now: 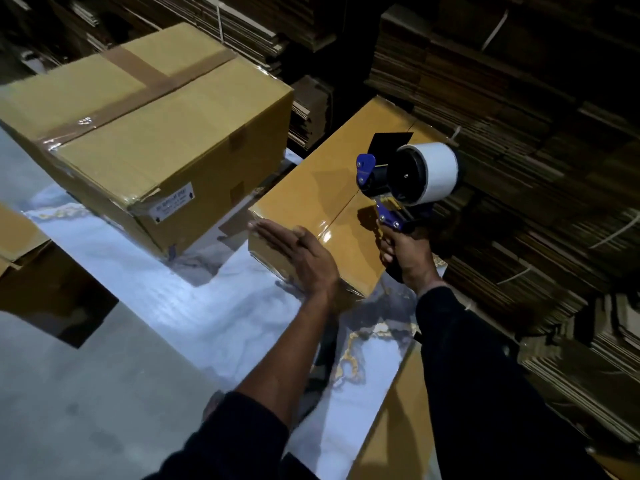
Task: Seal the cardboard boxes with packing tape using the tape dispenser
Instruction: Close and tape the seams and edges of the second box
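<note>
A glossy brown cardboard box (322,188) lies on the marble-patterned table (194,306), its top flaps closed along a centre seam. My left hand (298,254) presses flat, fingers straight, against the box's near side at its top edge. My right hand (407,252) grips the handle of a blue and black tape dispenser (398,181) with a white tape roll, held just above the near right part of the box top. A larger box (145,133) with brown tape crossing its top sits to the left.
Stacks of flattened cardboard (519,150) fill the back and right side. Another open box (20,244) pokes in at the left edge. A brown box (398,427) stands below the table's right edge. Grey floor (69,410) shows at lower left.
</note>
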`<state>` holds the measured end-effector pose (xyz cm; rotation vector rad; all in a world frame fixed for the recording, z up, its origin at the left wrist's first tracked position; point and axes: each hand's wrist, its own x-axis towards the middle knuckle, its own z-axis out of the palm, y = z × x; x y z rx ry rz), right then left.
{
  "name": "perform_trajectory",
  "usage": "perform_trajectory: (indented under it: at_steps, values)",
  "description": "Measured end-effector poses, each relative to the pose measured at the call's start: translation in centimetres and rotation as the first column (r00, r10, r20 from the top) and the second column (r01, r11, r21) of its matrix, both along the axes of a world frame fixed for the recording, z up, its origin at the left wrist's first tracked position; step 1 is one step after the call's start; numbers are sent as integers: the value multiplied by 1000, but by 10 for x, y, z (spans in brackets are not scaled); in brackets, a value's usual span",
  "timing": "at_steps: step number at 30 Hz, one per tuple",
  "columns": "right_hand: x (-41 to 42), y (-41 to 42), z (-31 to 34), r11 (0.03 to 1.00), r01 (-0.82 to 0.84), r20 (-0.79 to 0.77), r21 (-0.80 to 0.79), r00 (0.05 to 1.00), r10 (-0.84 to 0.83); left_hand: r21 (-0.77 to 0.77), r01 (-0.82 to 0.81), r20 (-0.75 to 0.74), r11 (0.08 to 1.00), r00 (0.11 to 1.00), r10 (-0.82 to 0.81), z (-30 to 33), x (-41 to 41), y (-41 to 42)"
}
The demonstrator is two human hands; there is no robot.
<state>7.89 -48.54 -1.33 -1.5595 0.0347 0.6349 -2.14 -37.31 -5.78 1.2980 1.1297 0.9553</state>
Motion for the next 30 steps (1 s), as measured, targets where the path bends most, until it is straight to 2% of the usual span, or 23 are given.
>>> perform_trajectory:
  at_steps: [1, 2, 5, 10, 16, 19, 22, 24, 27, 28, 30]
  values:
    - [0, 0, 1, 1000, -8, 6, 3, 1000, 8, 91, -1, 23, 996, 1000, -1, 7, 1, -21]
    - [1, 1, 1, 1000, -15, 18, 10, 1000, 15, 111, 6, 36, 994, 999, -10, 8, 3, -35]
    - [2, 0, 1, 999, -33, 38, 18, 999, 32, 73, -58, 22, 996, 998, 56, -7, 10, -49]
    - [3, -3, 0, 995, -84, 59, 47, 995, 81, 127, -96, 130, 987, 988, 79, -12, 14, -52]
    - [2, -5, -3, 989, -130, 84, 74, 989, 124, -41, -27, 141, 999, 989, 33, -33, 9, -88]
    - [3, -6, -4, 987, -140, 97, 79, 986, 132, 73, -4, 144, 997, 990, -6, -39, 7, -100]
    - [4, -6, -5, 986, -139, 91, 94, 987, 131, 133, -54, 112, 990, 993, 40, -47, 13, -97]
    - [3, -6, -1, 985, -145, 92, 91, 986, 137, 57, -47, 65, 997, 997, 44, -57, 12, -92]
    - [1, -8, 2, 985, -156, 109, 72, 983, 148, -199, -15, 36, 980, 999, 23, -56, 4, -83]
    - [0, -8, 3, 985, -156, 107, 71, 983, 148, -227, -17, 18, 974, 1000, 22, -52, 2, -80]
    - [-1, -8, 6, 985, -156, 98, 69, 984, 149, -177, -19, -15, 984, 1000, 16, -38, -1, -71]
